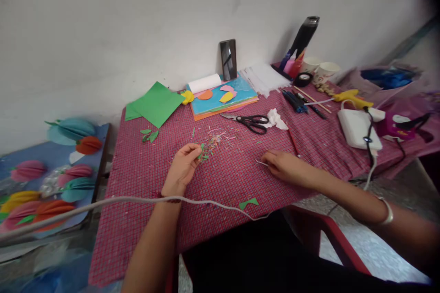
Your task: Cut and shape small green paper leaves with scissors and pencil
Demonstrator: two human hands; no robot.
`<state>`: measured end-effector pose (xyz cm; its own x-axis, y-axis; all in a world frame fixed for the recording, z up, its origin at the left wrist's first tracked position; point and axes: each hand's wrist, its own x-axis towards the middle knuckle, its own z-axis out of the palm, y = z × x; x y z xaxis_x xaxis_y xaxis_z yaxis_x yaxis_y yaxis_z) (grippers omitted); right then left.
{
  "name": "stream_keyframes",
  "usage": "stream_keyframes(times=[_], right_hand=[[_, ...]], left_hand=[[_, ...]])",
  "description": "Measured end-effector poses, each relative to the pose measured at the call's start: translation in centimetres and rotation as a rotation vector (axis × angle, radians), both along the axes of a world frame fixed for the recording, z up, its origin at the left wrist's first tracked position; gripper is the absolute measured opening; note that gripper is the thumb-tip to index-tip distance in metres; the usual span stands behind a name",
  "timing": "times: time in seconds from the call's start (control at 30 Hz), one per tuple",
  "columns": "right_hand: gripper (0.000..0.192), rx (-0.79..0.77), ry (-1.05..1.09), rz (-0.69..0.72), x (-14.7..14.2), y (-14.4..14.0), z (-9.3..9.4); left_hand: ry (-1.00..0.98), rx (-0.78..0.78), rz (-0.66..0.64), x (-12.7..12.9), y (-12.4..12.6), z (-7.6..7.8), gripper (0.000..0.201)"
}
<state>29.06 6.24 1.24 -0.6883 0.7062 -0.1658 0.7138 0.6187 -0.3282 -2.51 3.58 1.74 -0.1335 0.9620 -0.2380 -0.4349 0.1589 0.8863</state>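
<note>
My left hand (182,167) pinches a small green paper piece (201,151) between thumb and fingers, just above the tablecloth. Beside it lies a heap of thin coloured paper scraps (215,139). My right hand (280,165) is closed near the table's right part, and a thin white strip (261,163) sticks out from its fingertips. Black-handled scissors (252,122) rest beyond both hands, next to a crumpled white tissue (276,119). A green paper offcut (249,203) lies near the front edge. Several small green cut pieces (150,136) sit at the left.
Green paper sheets (156,104) and a stack of coloured paper (223,98) lie at the back, with a phone (228,59) against the wall. A yellow glue gun (353,99) and white box (359,128) stand right. A white cable (144,199) crosses in front. Paper fruit shapes (55,215) fill the left table.
</note>
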Motion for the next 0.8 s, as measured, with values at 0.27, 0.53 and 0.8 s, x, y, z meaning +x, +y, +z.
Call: stream_keyframes(times=[0.27, 0.53, 0.8], right_hand=[[0.020, -0.061, 0.012, -0.108, -0.7, 0.9, 0.2], [0.015, -0.421, 0.753, -0.085, -8.8, 2.8, 2.2], [0.015, -0.551, 0.971, -0.125, -14.5, 3.2, -0.2]], left_hand=[[0.013, 0.061, 0.035, 0.7, -0.1, -0.7, 0.023], [0.100, 0.106, 0.048, 1.2, -0.4, -0.4, 0.023], [0.135, 0.089, -0.007, 2.1, -0.6, -0.5, 0.027]])
